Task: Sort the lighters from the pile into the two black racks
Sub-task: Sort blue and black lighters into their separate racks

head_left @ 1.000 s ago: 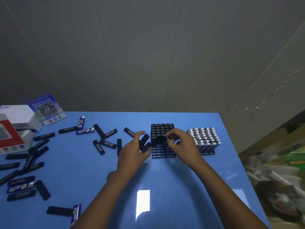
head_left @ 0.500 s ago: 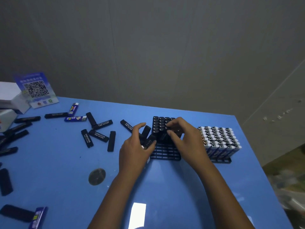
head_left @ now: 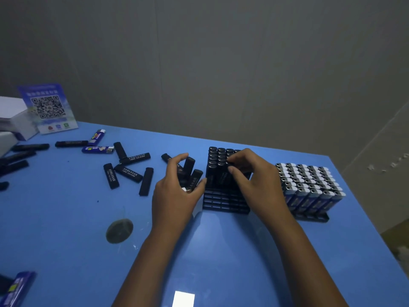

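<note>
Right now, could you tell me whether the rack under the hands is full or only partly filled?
Partly filled. The middle rack has black lighters standing in its far rows, while its near rows show empty slots.

Head-worn view, down over table (head_left: 66, 218)

You see a blue table (head_left: 66, 218) with a grey wall (head_left: 199, 63) behind it. At the far left of the table stands a blue card with a square code (head_left: 47, 107), and a white box (head_left: 13, 116) sits just beside it. A dark round spot (head_left: 119, 231) lies flat on the table, nearer to you.
</note>
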`<state>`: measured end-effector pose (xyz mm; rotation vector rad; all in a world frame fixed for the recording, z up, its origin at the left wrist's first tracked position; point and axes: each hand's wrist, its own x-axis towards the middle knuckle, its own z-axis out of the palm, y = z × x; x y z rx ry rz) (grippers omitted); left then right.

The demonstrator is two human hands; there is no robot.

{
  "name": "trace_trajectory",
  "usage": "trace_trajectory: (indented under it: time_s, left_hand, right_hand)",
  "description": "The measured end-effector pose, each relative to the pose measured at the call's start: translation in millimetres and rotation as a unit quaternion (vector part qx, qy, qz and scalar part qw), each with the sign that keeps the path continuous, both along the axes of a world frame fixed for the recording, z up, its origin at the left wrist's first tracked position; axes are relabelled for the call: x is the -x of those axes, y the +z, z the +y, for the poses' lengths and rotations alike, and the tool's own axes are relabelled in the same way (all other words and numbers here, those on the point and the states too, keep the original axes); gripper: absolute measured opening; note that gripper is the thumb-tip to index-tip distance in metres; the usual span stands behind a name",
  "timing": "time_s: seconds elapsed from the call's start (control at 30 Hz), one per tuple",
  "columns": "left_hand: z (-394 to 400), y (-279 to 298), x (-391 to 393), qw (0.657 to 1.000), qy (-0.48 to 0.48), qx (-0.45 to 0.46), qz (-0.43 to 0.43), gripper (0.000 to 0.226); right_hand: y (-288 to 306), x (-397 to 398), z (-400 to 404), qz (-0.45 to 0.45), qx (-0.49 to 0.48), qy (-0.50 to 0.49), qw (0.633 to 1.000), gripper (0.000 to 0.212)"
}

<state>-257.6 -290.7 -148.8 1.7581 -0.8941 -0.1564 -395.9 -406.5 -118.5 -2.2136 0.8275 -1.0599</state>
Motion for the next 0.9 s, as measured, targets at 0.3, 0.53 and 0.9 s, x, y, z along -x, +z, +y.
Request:
trace_trajectory:
  time_s: [0.3,0.53,0.9]
  left_hand:
    - [-1.0,-6.5,-2.6,1.0,0.005,0.015,0.006,0.054]
    - [-2.6,-7.0,-3.4,1.0,0.014,0.019,0.004,0.054]
    - [-3.0,-8.4,-1.8,0.999,0.001,0.029,0.014,0.053]
  right_hand:
    - [-3.4,-2.1,-2.0,0.005,0.033,0.009,0.999,0.017]
    - [-4.3,-1.4,-6.5,-0.006,0.036,0.022,0.999,0.02]
    - [-4.8,0.8,-8.6,0.041,0.099,0.012,0.994,0.018]
